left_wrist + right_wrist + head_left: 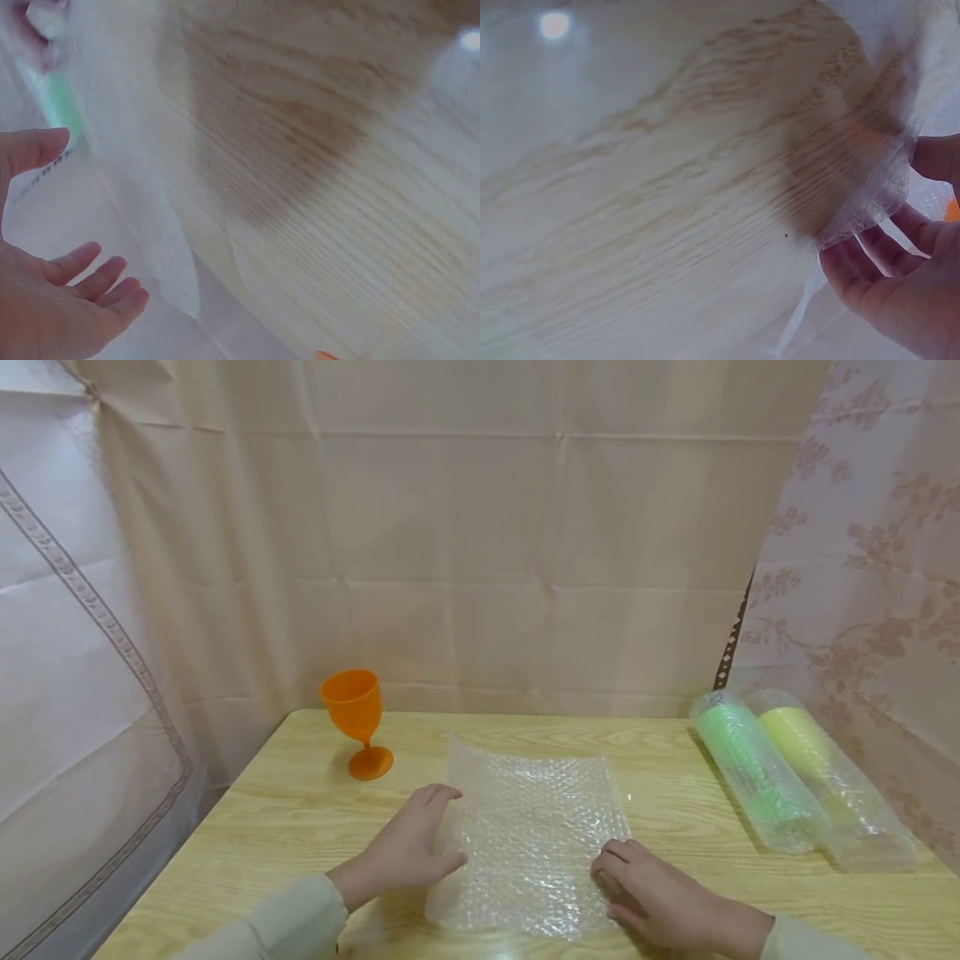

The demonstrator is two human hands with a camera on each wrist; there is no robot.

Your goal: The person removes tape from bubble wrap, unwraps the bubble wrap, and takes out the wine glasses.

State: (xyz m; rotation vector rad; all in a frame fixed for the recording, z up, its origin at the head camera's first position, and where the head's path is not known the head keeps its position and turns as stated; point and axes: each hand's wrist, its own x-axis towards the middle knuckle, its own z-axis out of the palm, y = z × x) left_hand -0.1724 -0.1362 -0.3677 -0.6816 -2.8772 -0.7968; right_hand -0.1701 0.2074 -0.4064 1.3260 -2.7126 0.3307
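Note:
A sheet of clear bubble wrap (536,843) lies in front of me on the wooden table, its far left corner turned up. Beside its left edge, my left hand (412,839) has thumb and fingers spread apart, with nothing held; the left wrist view shows the same hand (67,300) relaxed next to the wrap (135,150). At the right edge is my right hand (660,893). In the right wrist view, that hand (907,285) has its thumb and curled fingers at the edge of the wrap (870,199), holding it.
An orange goblet (352,706) stands upright at the back left of the table (292,810). Two wrapped goblets, one green (750,760) and one yellow (798,743), lie side by side in bubble wrap at the right. A beige curtain (487,527) hangs behind the table.

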